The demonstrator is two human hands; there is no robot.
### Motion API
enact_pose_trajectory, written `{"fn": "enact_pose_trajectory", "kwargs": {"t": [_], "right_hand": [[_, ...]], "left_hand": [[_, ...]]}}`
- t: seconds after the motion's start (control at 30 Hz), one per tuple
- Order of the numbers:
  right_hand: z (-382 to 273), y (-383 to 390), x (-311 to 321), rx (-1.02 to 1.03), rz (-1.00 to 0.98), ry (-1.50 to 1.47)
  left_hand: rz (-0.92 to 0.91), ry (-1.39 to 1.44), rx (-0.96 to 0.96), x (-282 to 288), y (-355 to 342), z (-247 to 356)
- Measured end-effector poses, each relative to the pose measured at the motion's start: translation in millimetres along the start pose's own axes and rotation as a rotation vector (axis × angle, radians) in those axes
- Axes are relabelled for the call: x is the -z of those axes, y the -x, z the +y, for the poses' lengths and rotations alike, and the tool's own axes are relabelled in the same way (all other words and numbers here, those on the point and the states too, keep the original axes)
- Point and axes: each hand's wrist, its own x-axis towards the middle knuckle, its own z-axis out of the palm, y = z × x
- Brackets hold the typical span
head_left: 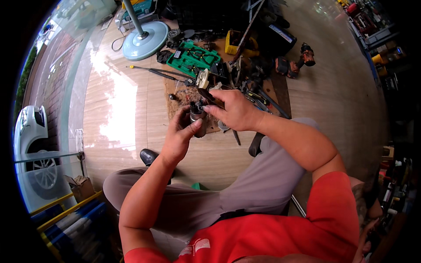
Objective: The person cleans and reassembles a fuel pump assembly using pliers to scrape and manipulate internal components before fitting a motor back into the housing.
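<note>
In front of my knees, my left hand grips a metal cylindrical part, upright, with dark fittings at its top. The fingers wrap round its left side and the thumb presses its front. My right hand is closed on a dark flat piece, whose far end sticks out past the fingers. Its thumb comes close to the top of the metal part; whether it touches is too small to tell. Just beyond both hands, a cream-coloured plastic part lies among loose parts.
A stained board carries scattered tools and parts. Around it are a green tool case, a yellow bin, an orange-and-black power tool and a round pale-blue stand base. A glass pane stands at the left.
</note>
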Motion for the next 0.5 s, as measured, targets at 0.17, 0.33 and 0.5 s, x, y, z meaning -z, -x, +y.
{"fn": "enact_pose_trajectory", "kwargs": {"t": [0.17, 0.33, 0.5], "right_hand": [[-2.3, -0.2, 3.4, -0.051, -0.056, 0.024], [0.7, -4.7, 9.4, -0.015, -0.113, 0.017], [4.0, -1.9, 10.4, -0.038, -0.111, 0.005]], "left_hand": [[-0.001, -0.070, -0.002, 2.1, 2.1, -6.5], [-0.020, -0.051, 0.048, 9.1, 2.0, -10.3], [-0.026, 0.102, 0.151, 3.4, 3.5, -3.5]]}}
